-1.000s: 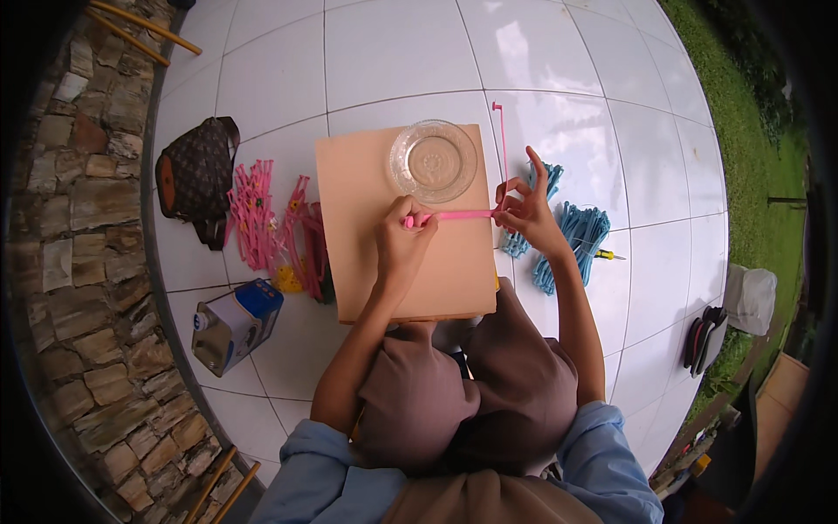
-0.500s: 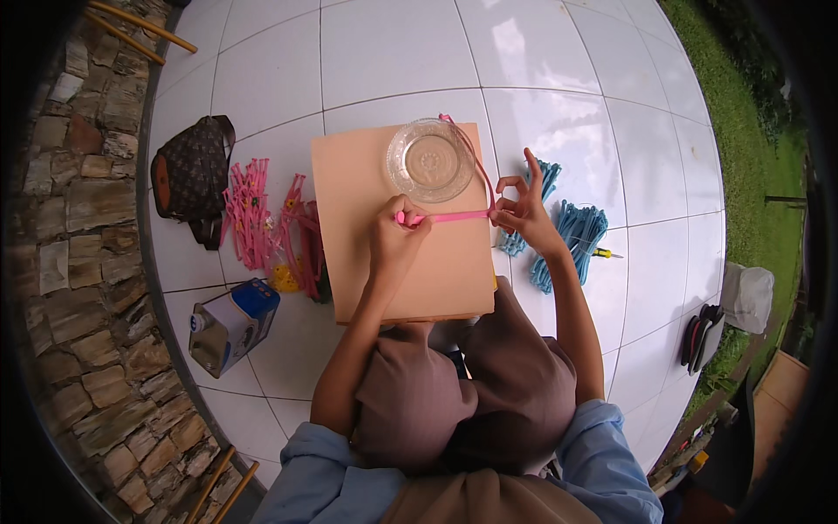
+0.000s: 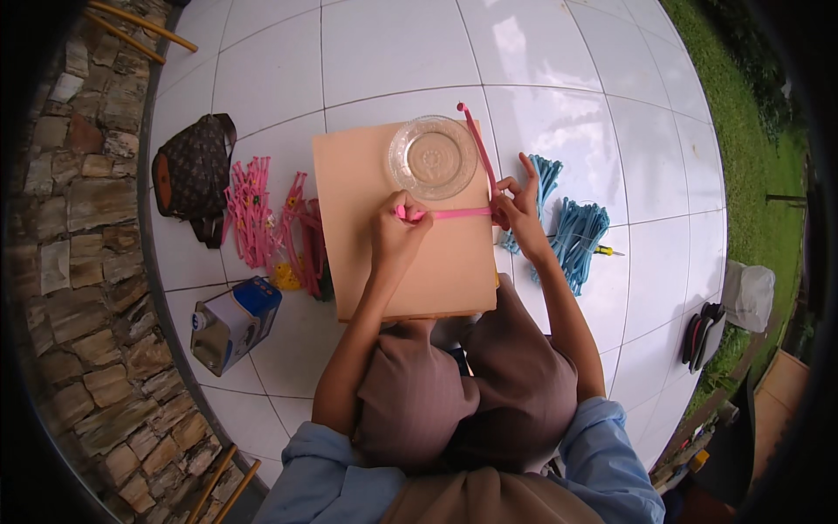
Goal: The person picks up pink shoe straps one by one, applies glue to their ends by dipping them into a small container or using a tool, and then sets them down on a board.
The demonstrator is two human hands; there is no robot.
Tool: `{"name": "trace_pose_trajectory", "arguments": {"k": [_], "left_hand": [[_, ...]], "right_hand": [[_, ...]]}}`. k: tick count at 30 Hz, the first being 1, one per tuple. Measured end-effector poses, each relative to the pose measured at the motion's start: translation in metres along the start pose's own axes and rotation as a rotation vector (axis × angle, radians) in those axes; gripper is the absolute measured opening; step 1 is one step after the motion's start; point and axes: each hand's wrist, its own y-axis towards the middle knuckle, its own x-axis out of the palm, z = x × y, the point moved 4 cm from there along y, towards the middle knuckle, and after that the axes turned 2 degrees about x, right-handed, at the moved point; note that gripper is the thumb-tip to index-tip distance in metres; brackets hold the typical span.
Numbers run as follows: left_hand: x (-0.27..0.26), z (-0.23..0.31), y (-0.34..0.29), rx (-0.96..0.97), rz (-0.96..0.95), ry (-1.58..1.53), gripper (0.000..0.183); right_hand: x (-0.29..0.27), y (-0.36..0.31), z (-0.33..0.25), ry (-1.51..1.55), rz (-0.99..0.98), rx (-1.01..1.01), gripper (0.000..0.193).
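A pink strap [image 3: 454, 213] is stretched level across the tan board [image 3: 367, 279] between my two hands. My left hand [image 3: 399, 234] is closed round one end, and a small pink knob shows above its fingers. At the board's right edge, my right hand [image 3: 521, 214] pinches the strap, some fingers raised. From there the strap's darker pink tail [image 3: 480, 144] runs up past the board's far right corner to a rolled tip. A clear patterned glass dish [image 3: 397, 157] sits on the board just beyond my hands.
Left of the board lie pink straps [image 3: 249, 214], a brown bag [image 3: 194, 168] and a metal can [image 3: 234, 323]. Bundles of blue straps [image 3: 576, 236] and a yellow-handled screwdriver [image 3: 606, 251] are on the tiled floor at right. A stone wall [image 3: 96, 323] borders the left.
The strap's tail has straightened and swung up and outward, away from the dish. My right hand's fingers have drawn in slightly; my left hand stays nearly in place.
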Motion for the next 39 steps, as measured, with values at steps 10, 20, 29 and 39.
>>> {"name": "trace_pose_trajectory", "arguments": {"k": [10, 20, 29, 39], "left_hand": [[0.001, 0.005, 0.001, 0.031, -0.015, 0.135, 0.035], [0.002, 0.007, 0.0, 0.043, 0.042, 0.154, 0.032], [0.004, 0.007, 0.0, 0.06, 0.027, 0.143, 0.034], [0.004, 0.011, -0.001, 0.075, 0.046, 0.104, 0.027]], "right_hand": [[-0.006, 0.002, 0.003, -0.059, -0.08, 0.012, 0.072], [-0.006, 0.001, 0.006, -0.041, -0.082, 0.069, 0.071], [-0.007, 0.002, 0.005, -0.091, -0.104, 0.041, 0.081], [-0.004, 0.003, 0.002, -0.13, -0.079, -0.018, 0.09]]}}
